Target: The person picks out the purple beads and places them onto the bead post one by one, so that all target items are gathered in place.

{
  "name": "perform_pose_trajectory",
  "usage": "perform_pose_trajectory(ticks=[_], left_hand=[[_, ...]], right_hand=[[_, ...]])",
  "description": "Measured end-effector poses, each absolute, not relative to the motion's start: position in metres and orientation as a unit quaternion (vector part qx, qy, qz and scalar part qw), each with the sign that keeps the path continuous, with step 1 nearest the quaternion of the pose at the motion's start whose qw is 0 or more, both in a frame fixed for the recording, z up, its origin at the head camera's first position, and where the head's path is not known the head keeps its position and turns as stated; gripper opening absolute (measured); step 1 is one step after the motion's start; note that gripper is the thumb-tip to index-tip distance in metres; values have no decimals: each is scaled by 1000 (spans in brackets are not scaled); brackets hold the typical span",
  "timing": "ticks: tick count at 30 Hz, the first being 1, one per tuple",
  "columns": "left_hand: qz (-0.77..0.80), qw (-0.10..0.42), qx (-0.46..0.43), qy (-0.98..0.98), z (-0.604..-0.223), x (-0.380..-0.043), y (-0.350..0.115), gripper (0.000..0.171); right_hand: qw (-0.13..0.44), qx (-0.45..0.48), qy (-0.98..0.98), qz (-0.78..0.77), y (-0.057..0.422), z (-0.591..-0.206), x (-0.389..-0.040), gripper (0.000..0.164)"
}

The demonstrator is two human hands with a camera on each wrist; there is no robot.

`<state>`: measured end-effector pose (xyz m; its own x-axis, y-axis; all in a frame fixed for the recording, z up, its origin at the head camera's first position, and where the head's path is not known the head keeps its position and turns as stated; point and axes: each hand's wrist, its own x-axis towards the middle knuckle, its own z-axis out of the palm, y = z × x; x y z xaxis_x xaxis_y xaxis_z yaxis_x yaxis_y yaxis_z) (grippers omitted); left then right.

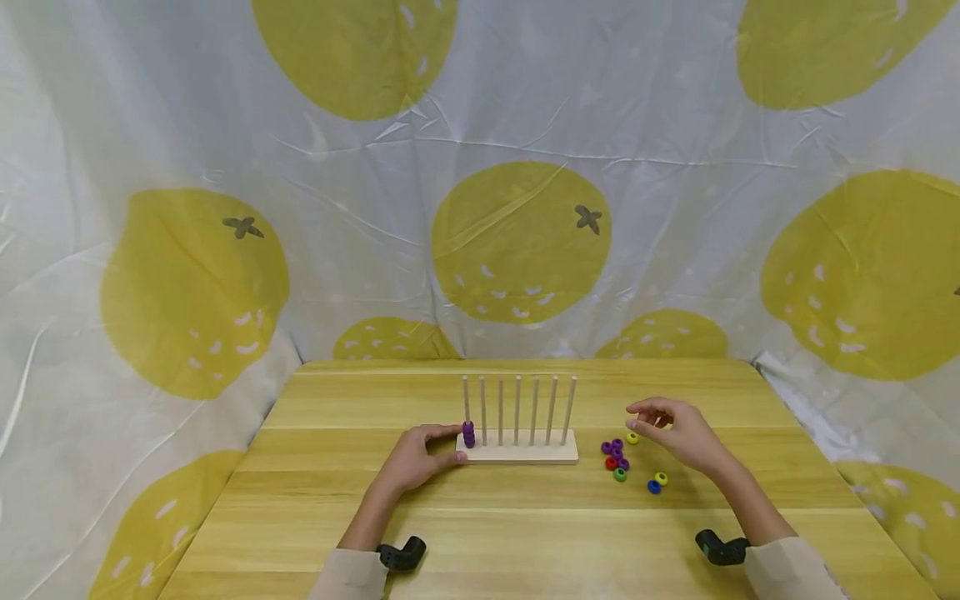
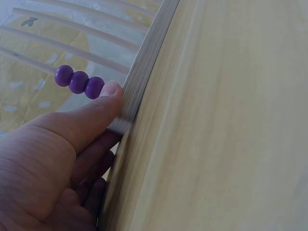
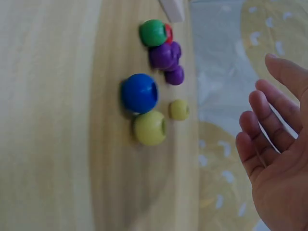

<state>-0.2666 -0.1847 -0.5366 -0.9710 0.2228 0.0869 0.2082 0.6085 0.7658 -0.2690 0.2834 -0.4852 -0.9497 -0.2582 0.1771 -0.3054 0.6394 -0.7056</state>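
A wooden peg stand [image 1: 517, 454] with a row of upright pegs sits in the middle of the table. Purple beads [image 1: 468, 435] are stacked on its leftmost peg. My left hand [image 1: 411, 460] grips the stand's left end, with the thumb [image 2: 108, 96] at the front, beside the stacked beads, and the other fingers behind. To the right of the stand, my right hand [image 1: 682, 433] hovers over the table, palm facing inward and fingers loosely bent, holding nothing. Nearest to it is a yellow bead [image 1: 632, 438] on the table, just below the fingertips.
Between the stand and my right forearm lie several loose purple beads [image 1: 617, 454], a red bead [image 1: 611, 464] and a green bead [image 1: 619, 475]. Closer to me, a blue bead [image 3: 139, 93] touches another yellow bead [image 3: 150, 128]. A fruit-patterned curtain [image 1: 360, 217] hangs behind the table [image 1: 525, 542].
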Motion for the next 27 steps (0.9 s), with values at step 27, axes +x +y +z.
perform_pose_trajectory(ticks=[27], left_hand=[[416,7,118,902,-536,-264,-184,49]], right_hand=[[-48,153,-891,425,285,-530,-243,29]])
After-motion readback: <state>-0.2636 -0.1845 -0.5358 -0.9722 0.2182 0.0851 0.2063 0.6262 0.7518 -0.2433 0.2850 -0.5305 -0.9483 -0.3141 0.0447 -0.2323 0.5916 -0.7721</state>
